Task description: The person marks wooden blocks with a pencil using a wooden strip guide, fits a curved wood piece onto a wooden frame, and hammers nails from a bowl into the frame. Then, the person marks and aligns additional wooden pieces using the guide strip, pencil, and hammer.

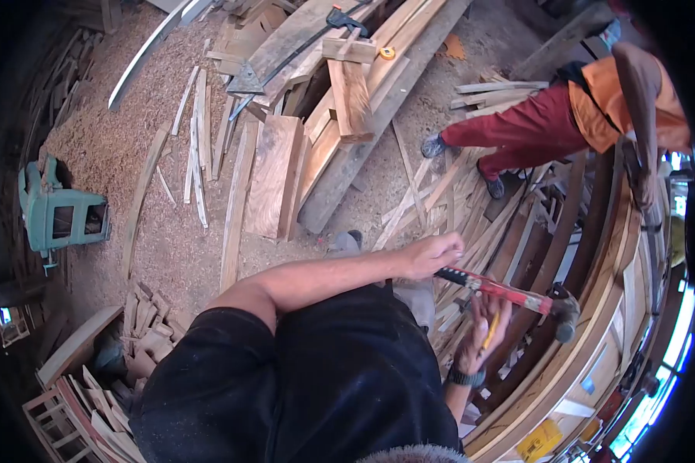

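Note:
My left hand [431, 256] is closed around the black grip end of a hammer [510, 293] with a red handle. The hammer points right, and its metal head hangs over the curved timbers. Just below the handle, my right hand [479, 339] holds a yellow pencil [490, 330]. Its upper fingertips lie close behind the handle; whether they touch it is unclear. A dark watch [466, 378] is on my right wrist.
Another person [587, 108] in orange and red stands at upper right, beside a long curved wooden structure [548, 393]. Timber beams [274, 170] with a tape measure [387, 53] lie ahead. A green machine [62, 212] stands left. Loose strips and shavings cover the floor.

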Motion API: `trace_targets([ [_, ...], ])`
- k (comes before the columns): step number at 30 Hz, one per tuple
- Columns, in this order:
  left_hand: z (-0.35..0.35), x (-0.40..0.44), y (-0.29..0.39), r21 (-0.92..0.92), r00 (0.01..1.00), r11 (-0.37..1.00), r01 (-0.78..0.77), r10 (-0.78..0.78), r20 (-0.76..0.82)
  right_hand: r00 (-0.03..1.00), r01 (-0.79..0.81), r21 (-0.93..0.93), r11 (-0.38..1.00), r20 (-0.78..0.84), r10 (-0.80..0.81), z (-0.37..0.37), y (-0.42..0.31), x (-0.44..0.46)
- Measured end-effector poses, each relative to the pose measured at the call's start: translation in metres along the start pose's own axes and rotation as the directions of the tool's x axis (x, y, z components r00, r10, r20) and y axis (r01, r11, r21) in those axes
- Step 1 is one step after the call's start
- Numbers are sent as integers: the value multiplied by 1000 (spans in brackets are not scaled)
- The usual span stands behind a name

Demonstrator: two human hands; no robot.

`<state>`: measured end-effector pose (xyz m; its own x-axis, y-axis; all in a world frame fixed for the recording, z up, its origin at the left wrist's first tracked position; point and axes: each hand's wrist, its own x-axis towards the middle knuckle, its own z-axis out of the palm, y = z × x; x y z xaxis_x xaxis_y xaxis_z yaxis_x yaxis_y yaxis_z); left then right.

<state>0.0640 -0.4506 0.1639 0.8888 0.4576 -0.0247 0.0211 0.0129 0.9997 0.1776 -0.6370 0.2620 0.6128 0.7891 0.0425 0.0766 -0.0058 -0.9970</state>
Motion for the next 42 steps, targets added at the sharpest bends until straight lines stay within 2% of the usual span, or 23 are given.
trace_targets([
  [2, -14, -16, -19, -6, 993, 999, -44, 43, -111, 993, 77, 10, 997, 87, -78, 47, 14, 42],
  [4, -31, -26, -24, -1, 971, 996, -85, 82, -223, 988, 5, 108, 994, 154, -22, 93, 19, 75],
  [5, -38, -29, -22, -310, 953, 949, 55, -143, -269, 981, -13, 118, 993, 196, -10, 108, 23, 90],
  [6, -48, -31, -19, -596, 900, 788, 154, -361, -243, 980, -53, 44, 998, 196, 43, 128, 17, 103],
  [7, -68, -35, -12, -483, 900, 848, 217, -366, -238, 962, -79, 48, 996, 264, 64, 140, 21, 118],
  [8, -77, -34, -23, -490, 898, 847, 207, -363, -248, 940, -105, 50, 993, 330, 83, 151, 26, 134],
  [10, -94, -28, -43, -72, 853, 995, 73, -100, -513, 930, -62, 4, 998, 363, 56, 177, 20, 169],
  [11, -101, -30, -43, -450, 843, 893, 10, -249, -476, 923, -20, -34, 999, 384, 32, 191, 15, 187],
  [12, -114, -31, -42, -452, 836, 892, -2, -246, -491, 937, -23, -25, 999, 347, 30, 205, 10, 208],
  [14, -138, -38, -46, -324, 705, 943, -76, -179, -687, 929, 182, -305, 935, 365, -62, 222, 4, 268],
  [16, -167, -56, -53, -279, 611, 959, -40, -198, -767, 897, 178, -311, 934, 442, -23, 248, 0, 331],
  [17, -176, -64, -59, -257, 502, 966, 0, -222, -836, 849, 424, -373, 825, 480, -220, 256, 25, 370],
  [18, -188, -68, -67, -230, 384, 972, 41, -228, -894, 832, 441, -359, 822, 507, -226, 273, 30, 408],
  [20, -206, -80, -83, -263, 154, 965, 22, -263, -953, 774, 462, -471, 751, 628, -83, 305, 43, 467],
  [22, -221, -83, -88, -240, -21, 969, 57, -239, -971, 713, 510, -445, 736, 698, -72, 353, 69, 528],
  [23, -227, -79, -90, -248, -35, 967, 60, -246, -969, 658, 551, -420, 721, 750, -65, 380, 82, 553],
  [25, -233, -72, -90, -279, -204, 960, 29, -267, -942, 575, 663, -404, 631, 814, -84, 437, 101, 586],
  [29, -232, -37, -88, -311, -229, 950, 19, -299, -926, 349, 803, -301, 515, 937, 4, 557, 164, 634],
  [31, -229, -17, -86, -351, -145, 936, -6, -349, -926, 288, 781, -305, 544, 950, 118, 600, 175, 637],
  [32, -227, -11, -87, -373, -141, 928, -8, -370, -918, 258, 839, -247, 485, 965, 44, 624, 204, 646],
  [34, -226, -3, -91, -406, -46, 911, -65, -410, -911, 140, 893, -137, 429, 990, 24, 654, 218, 651],
  [36, -232, 7, -88, -436, -44, 897, -72, -440, -897, 215, 901, -249, 355, 967, 133, 657, 203, 634],
  [42, -270, 14, -66, -493, 3, 869, -45, -493, -870, 217, 900, -224, 375, 974, 60, 648, 210, 647],
])
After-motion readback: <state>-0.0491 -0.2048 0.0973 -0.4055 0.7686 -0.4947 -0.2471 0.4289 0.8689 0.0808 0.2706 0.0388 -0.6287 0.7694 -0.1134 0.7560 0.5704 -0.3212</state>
